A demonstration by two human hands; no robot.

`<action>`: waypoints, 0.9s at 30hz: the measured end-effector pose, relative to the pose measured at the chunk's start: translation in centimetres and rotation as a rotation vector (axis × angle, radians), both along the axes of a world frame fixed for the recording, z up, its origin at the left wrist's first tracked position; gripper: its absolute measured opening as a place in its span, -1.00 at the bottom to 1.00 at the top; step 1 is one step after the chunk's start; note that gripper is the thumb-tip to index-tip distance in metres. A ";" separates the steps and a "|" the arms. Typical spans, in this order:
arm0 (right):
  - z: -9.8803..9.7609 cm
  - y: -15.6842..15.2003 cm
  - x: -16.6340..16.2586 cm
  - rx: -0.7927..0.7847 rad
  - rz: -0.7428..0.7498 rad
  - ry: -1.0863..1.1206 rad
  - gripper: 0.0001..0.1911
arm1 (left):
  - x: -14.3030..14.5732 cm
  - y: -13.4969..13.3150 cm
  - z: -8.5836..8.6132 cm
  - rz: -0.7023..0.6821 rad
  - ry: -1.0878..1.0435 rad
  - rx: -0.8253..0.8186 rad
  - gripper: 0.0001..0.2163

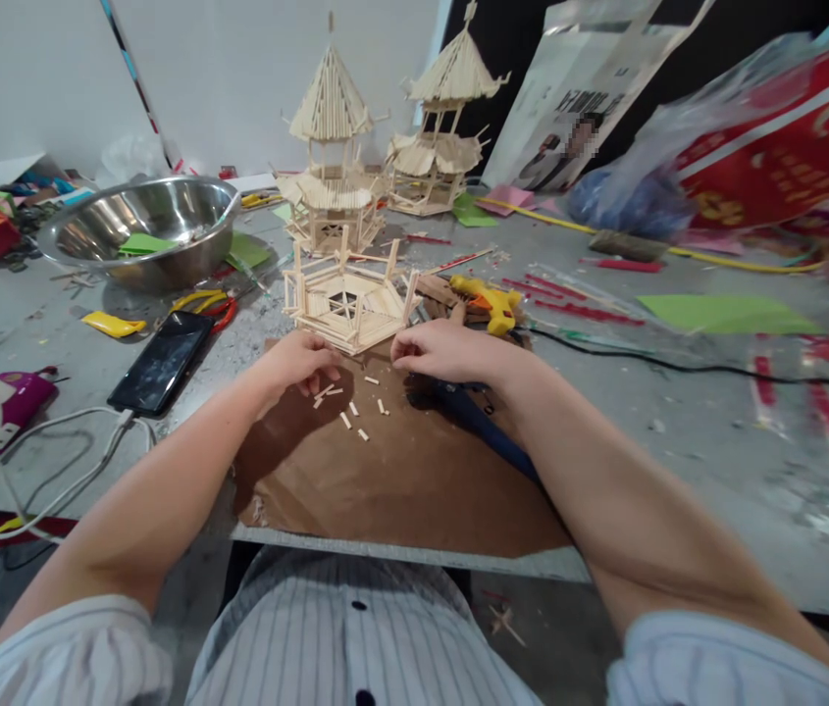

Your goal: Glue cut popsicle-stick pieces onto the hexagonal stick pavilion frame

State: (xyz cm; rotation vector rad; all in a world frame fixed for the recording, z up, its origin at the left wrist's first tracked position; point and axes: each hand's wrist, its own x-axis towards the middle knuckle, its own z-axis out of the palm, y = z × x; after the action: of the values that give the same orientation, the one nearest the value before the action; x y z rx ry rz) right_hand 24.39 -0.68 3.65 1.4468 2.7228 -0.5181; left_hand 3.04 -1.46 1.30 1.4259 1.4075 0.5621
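A hexagonal base of pale wooden sticks point(355, 328) with short upright posts lies at the far edge of a brown cardboard sheet point(385, 490). My left hand point(300, 361) is at its front left edge, fingers curled down; whatever they grip is hidden. At the front right corner my right hand point(433, 348) is closed, its fingertips pinched together, and I cannot make out what is in them. Several short cut stick pieces point(353, 408) are scattered between and below my hands. Under my right forearm lies a blue-handled tool point(484, 427), partly covered.
Two stick pagodas point(330, 147) stand behind. A yellow glue gun point(492, 304) sits right of my right hand, trailing a black cord point(642, 360). To the left are a steel bowl point(149, 221), a phone point(162, 363), a yellow cutter point(114, 324) and white cables.
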 end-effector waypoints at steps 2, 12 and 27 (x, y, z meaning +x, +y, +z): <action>0.0 -0.3 -0.2 0.004 0.048 -0.060 -0.82 | -0.3 -0.1 0.4 -0.096 0.206 0.134 -0.93; 0.7 -1.4 -0.3 -0.006 0.133 -0.143 -0.81 | -1.1 -0.6 0.7 -0.441 0.863 0.428 -0.91; 2.1 -1.6 1.2 0.025 0.018 -0.039 -0.77 | -0.2 -1.6 1.3 -0.512 0.809 0.410 -0.81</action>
State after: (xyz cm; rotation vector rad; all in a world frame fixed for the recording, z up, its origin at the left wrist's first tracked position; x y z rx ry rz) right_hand 25.59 -2.25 5.72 1.4203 2.7193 -0.4523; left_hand 2.84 -3.10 2.55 2.4203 1.4658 -0.1031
